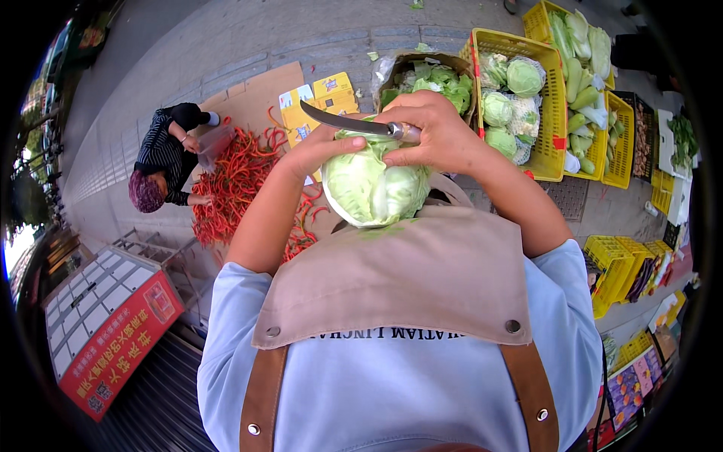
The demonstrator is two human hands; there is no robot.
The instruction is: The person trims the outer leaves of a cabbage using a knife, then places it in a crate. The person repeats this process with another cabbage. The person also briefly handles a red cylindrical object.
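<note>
Right hand [433,135] was wrapped tight round a knife [354,124] handle, left hand [320,151] cupped the cabbage [373,188] against the apron [392,271] top edge. Cabbage's underside was hidden; yellow crates [553,113] crowded the right, open pavement [226,38] ahead.

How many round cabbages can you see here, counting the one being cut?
4. One cabbage sits between the left hand and the right hand, which grips a knife. Three netted cabbages lie in a yellow crate. More may be hidden.
</note>
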